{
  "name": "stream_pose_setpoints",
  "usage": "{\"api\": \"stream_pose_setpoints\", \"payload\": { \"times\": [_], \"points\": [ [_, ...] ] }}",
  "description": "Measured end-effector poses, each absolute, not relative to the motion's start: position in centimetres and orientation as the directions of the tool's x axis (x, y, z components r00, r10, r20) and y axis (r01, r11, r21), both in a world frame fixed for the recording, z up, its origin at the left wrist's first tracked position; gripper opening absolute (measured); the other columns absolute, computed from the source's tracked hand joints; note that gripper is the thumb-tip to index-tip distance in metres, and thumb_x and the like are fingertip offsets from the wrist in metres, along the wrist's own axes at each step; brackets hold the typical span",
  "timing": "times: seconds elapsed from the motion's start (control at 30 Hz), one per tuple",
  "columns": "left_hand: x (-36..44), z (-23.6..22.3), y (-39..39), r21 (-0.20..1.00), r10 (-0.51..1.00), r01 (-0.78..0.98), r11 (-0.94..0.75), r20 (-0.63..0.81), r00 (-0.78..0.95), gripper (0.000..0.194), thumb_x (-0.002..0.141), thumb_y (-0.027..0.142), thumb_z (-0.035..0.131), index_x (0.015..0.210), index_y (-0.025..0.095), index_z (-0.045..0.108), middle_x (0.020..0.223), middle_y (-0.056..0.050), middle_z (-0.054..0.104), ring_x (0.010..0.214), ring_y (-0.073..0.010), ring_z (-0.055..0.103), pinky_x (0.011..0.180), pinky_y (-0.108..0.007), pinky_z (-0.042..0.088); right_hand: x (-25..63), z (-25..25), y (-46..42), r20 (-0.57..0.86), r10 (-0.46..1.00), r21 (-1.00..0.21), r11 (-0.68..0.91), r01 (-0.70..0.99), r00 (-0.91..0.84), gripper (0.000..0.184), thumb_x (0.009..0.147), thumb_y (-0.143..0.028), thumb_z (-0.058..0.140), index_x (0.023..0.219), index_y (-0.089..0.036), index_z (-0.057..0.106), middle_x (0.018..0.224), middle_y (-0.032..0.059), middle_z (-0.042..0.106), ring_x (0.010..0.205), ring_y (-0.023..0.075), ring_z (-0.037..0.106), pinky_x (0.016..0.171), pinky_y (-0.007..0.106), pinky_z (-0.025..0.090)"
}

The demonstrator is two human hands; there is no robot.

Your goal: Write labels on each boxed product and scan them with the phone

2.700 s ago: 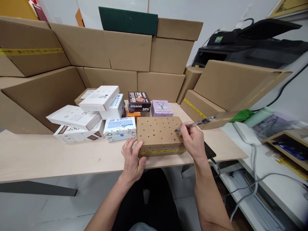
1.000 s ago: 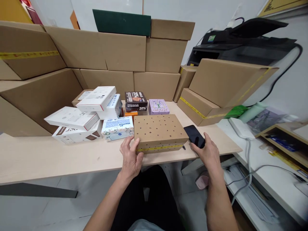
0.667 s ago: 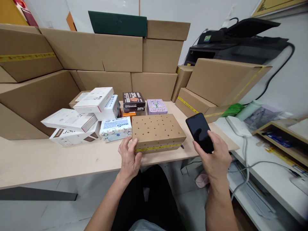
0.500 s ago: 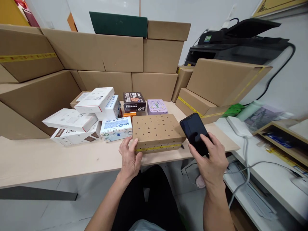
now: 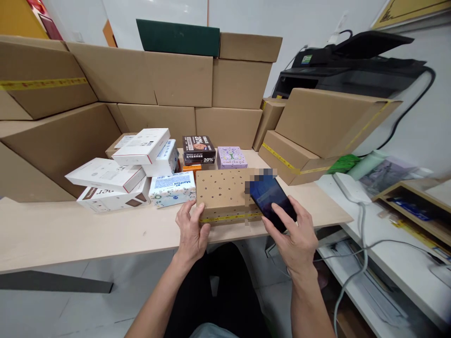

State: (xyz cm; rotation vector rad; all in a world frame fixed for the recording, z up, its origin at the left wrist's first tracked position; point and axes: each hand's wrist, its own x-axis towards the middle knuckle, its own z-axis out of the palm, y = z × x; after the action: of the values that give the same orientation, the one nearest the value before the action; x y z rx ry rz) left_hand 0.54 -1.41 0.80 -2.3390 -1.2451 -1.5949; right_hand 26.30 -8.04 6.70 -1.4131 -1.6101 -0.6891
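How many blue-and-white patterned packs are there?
2: one pack left of the dotted brown cardboard box, another pack under the uppermost flat white carton. Others may be hidden.

1 head-worn view, forward and down

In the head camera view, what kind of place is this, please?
Probably an office or small workroom: a large black printer stands at the right, a whiteboard-like panel is behind, and cardboard boxes are stacked around the table.
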Motion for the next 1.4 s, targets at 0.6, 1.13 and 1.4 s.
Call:
{"api": "stream_pose_setpoints", "payload": {
  "times": [0.6, 1.13, 1.4],
  "points": [
    [0.5, 0.7, -1.4, 0.377, 0.573, 0.624, -0.685, 0.807, 0.141, 0.051, 0.101, 0.037, 0.036, 0.151, 0.029, 0.028, 0.143, -0.017, 0.036, 0.137, -0.031, 0.035, 0.11, -0.053, 0.028, 27.1, 6.8, -8.0, 0.879, 0.476, -0.133, 0.181, 0.974, 0.032, 0.051, 0.082, -0.026, 0.074, 0.131, -0.027, 0.059, 0.137, 0.0149, 0.055, 0.122, 0.0297, 0.059, 0.101, 0.047, 0.051],
    [0.4, 0.4, -1.4, 0.377, 0.576, 0.618, -0.69, 0.803, 0.153, 0.052, 0.101, 0.035, 0.038, 0.151, 0.028, 0.028, 0.144, -0.017, 0.038, 0.138, -0.0309, 0.034, 0.111, -0.052, 0.026, 38.2, 1.4, -4.1, 0.58, 0.743, -0.243, -0.234, 0.941, 0.335, 0.066, 0.086, -0.055, 0.052, 0.135, -0.011, 0.057, 0.101, 0.0188, 0.07, 0.089, 0.0318, 0.065, 0.085, 0.046, 0.051],
    [0.3, 0.3, -1.5, 0.383, 0.575, 0.616, -0.689, 0.806, 0.141, 0.052, 0.1, 0.035, 0.038, 0.151, 0.028, 0.029, 0.145, -0.016, 0.039, 0.139, -0.0306, 0.035, 0.112, -0.051, 0.026, 40.6, 0.1, -3.3, 0.348, 0.865, -0.24, -0.29, 0.926, 0.361, 0.068, 0.084, -0.052, 0.057, 0.138, -0.011, 0.053, 0.11, 0.0208, 0.071, 0.098, 0.0346, 0.067, 0.089, 0.047, 0.052]
  ]
}}
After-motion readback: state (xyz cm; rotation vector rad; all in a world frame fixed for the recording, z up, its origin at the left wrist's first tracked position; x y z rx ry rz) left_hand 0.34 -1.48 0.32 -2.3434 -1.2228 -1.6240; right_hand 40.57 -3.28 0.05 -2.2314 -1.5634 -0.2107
